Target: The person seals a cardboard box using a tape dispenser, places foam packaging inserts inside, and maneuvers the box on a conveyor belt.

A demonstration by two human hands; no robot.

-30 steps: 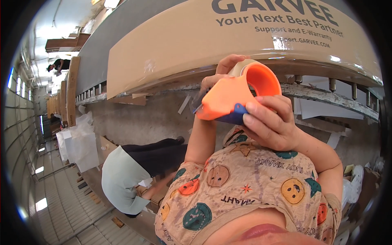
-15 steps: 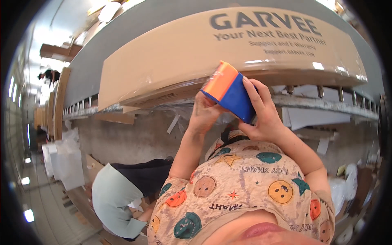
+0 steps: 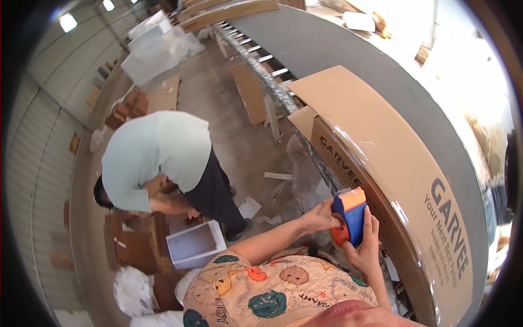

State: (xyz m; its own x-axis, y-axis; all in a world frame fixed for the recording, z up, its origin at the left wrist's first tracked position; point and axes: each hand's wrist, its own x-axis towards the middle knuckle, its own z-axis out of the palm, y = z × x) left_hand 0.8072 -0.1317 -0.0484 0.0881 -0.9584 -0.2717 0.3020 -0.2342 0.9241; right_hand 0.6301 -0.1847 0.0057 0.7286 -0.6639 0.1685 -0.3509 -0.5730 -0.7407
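An orange and blue hand-held tape dispenser (image 3: 356,219) is between my two hands, in front of a long cardboard carton (image 3: 381,144). My right hand (image 3: 368,252) is closed round its blue body from the right, fingers along the side. The fingers of my left hand (image 3: 320,217) are closed against the dispenser's left side, by a round red-orange part; the fingertips are partly hidden there. Clear tape shines along the carton's near top edge. The carton lies lengthwise to my right, its printed side toward me.
Under the carton runs a roller conveyor (image 3: 256,54) with a grey surface (image 3: 316,41) beyond. At left a co-worker in a pale green shirt (image 3: 158,147) bends over cartons and a white open box (image 3: 196,245). White plastic wrap (image 3: 133,289) and paper scraps lie on the floor.
My view has swung left, bringing the co-worker and floor fully into sight. The tape dispenser has turned in my hands, showing its red-orange part. Both hands stay on it.
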